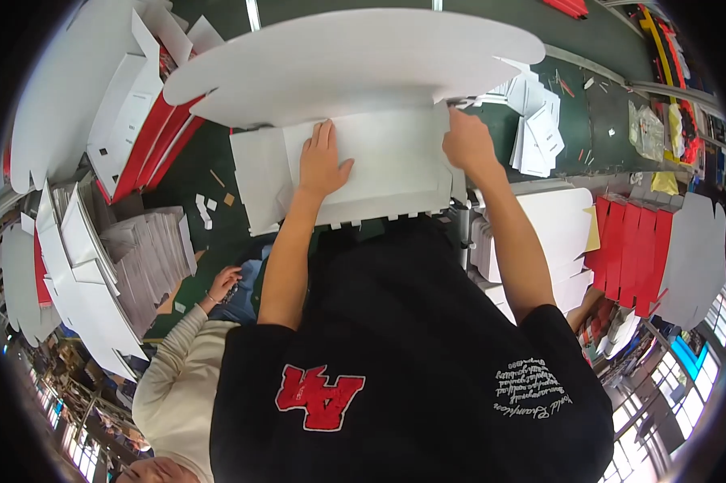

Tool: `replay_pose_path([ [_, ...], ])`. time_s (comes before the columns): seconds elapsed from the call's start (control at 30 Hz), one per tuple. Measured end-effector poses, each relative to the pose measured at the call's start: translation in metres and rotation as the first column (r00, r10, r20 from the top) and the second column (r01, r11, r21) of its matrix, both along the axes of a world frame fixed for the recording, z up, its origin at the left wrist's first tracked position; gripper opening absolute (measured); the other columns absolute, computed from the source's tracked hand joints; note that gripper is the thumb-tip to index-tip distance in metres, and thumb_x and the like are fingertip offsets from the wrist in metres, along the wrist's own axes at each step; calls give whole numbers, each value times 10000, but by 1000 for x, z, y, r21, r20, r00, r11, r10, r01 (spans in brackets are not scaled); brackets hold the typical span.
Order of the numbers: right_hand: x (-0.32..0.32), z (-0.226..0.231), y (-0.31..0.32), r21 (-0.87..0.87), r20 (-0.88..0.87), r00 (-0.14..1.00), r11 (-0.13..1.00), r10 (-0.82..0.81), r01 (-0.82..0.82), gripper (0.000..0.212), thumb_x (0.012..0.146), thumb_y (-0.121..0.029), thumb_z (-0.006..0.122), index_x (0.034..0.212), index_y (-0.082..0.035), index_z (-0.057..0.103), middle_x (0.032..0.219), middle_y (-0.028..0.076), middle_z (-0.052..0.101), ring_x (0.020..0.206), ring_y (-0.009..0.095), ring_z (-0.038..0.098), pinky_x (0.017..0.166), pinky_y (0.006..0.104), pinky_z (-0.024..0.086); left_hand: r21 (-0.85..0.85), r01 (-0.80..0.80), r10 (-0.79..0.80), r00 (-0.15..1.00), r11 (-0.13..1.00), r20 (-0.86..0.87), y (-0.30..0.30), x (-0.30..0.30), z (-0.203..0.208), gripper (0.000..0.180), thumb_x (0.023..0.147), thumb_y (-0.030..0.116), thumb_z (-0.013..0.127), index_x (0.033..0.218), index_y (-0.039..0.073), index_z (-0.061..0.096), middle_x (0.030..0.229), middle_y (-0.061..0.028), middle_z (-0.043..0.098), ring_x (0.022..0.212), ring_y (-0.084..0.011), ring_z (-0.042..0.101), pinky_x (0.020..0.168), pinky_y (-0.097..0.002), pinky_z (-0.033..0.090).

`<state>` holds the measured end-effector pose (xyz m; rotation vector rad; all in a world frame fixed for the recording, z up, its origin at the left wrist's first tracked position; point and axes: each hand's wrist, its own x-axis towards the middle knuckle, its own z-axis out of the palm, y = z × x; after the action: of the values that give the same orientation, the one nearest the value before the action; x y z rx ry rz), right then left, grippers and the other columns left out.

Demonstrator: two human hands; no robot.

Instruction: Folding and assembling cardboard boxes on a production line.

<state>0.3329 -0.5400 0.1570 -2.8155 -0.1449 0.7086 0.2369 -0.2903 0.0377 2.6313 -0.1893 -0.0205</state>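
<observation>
A large white cardboard sheet (395,157) lies partly folded on the dark green table in front of me, its tall back panel (355,60) with rounded ends standing up. My left hand (322,161) rests flat on the sheet's inner face, left of its middle, fingers stretched toward the fold. At the right end of that fold, my right hand (469,141) is closed with its fingers curled against the corner. What those fingers pinch, if anything, is hidden. Notched tabs line the sheet's near edge, close to my body.
Loose white cards (540,133) lie to the right on the green table (588,113). Red and white cardboard pieces (141,137) stand at the left, above stacked white blanks (149,258). Red folded boxes (630,249) are at the right. A co-worker's hand (224,282) is at my lower left.
</observation>
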Motion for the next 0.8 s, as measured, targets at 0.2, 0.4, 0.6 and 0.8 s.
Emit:
replay_pose_path([
  [0.2,-31,-26,27,-74,39,997,995,66,-63,313,748,-67,522,1051,-2,482,811,266,621,767,422,619,697,518,483,141,25,-9,993,990,-114,-11,3,-2,774,662,222,717,1241,-137,350,1291,-228,348,1246,-377,315,915,-414,402],
  [0.4,-41,-17,-5,81,126,961,968,-247,238,465,789,-314,614,1116,-17,471,888,251,631,842,405,616,747,474,484,137,6,-6,1000,991,-5,-8,-24,-3,813,670,227,706,1304,-98,313,1339,-218,328,1275,-375,310,969,-433,375],
  [0.6,-75,-27,-65,337,-50,964,904,-261,262,387,810,-337,586,1015,-8,590,893,224,638,867,395,607,781,448,474,1,-152,151,983,988,-108,-5,-67,38,512,744,205,656,1165,-20,473,1215,-208,450,1156,-353,434,932,-474,376],
  [0.8,-80,1,-21,54,-15,967,965,-255,256,314,886,-286,479,959,0,585,844,244,623,830,440,585,760,517,453,415,-769,734,617,486,284,22,-68,101,689,678,318,708,1211,-41,461,1202,-213,492,1104,-391,485,931,-436,383],
])
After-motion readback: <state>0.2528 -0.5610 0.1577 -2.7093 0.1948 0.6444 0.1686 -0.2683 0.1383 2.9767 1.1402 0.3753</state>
